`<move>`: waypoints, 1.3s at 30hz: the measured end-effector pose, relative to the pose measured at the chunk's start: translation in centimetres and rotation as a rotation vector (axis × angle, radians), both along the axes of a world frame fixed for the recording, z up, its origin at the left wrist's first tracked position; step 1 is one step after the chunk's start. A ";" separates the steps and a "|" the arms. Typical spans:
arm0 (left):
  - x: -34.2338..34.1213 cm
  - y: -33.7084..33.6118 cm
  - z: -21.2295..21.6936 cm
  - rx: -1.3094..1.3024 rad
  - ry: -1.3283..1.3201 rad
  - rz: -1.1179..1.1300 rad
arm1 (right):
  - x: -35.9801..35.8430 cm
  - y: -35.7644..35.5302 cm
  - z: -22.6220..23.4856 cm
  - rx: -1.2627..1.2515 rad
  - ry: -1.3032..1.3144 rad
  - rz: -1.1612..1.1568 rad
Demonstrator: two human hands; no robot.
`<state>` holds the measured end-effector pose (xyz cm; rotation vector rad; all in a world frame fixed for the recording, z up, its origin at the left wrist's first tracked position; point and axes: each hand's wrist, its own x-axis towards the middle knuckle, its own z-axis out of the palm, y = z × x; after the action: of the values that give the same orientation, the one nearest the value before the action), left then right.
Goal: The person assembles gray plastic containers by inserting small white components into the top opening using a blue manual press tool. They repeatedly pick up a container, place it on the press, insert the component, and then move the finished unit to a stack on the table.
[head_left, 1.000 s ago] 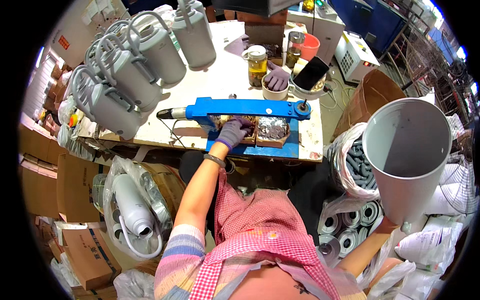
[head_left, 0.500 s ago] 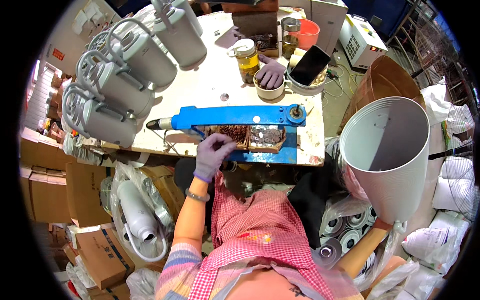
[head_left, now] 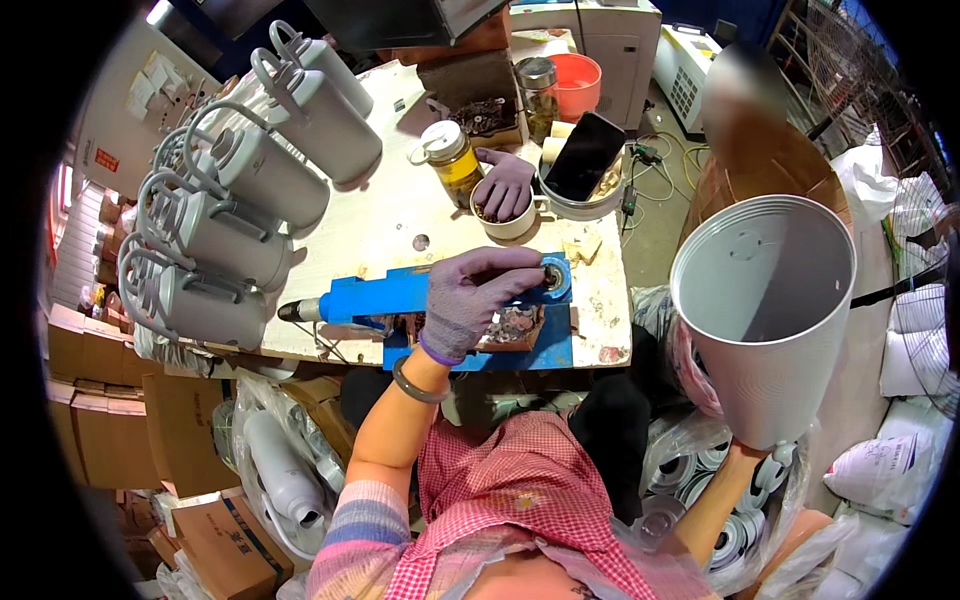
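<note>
My gloved left hand [head_left: 470, 300] reaches over a blue metal fixture [head_left: 375, 296] at the front edge of the worktable [head_left: 390, 225]. Its fingertips are pinched together at the fixture's round socket [head_left: 553, 276]; a small part seems to be between them, too small to make out. Just below the hand lies a tray of small metal parts [head_left: 515, 325]. My right hand [head_left: 745, 453] grips a large grey metal can [head_left: 765, 310] from underneath, open mouth tilted toward me, to the right of the table. Most of that hand is hidden by the can.
Several grey canisters with wire handles [head_left: 240, 215] lie along the table's left side. A lidded jar [head_left: 452, 155], a cup holding a purple glove [head_left: 505, 190], a phone in a bowl [head_left: 585, 160] and an orange cup [head_left: 575, 85] stand behind. Cardboard boxes [head_left: 95, 400] sit left, bagged metal lids [head_left: 735, 500] lower right.
My left hand left the parts tray, pulled back toward me, then moved up and right to the fixture's round socket. The grey can stayed in my right hand.
</note>
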<state>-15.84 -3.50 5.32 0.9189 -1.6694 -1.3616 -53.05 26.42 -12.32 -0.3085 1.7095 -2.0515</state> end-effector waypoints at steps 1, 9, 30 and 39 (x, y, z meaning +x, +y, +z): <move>-0.4 -0.3 -0.1 0.015 -0.002 -0.021 | 0.0 0.0 -0.2 0.005 -0.006 0.002; -1.4 -1.5 0.5 -0.498 -0.379 -0.075 | 0.3 -1.2 -2.0 0.033 -0.046 0.010; 5.0 0.7 -12.5 -0.703 -1.070 -0.062 | 0.6 0.7 -0.8 0.020 0.014 -0.016; 7.2 2.2 -10.9 -0.601 -0.849 0.082 | 1.4 2.1 0.1 0.026 0.041 -0.042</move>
<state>-8.61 -1.34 -5.56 1.2459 -2.4277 -0.3193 -51.66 28.49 -12.18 -0.3115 1.7798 -2.0642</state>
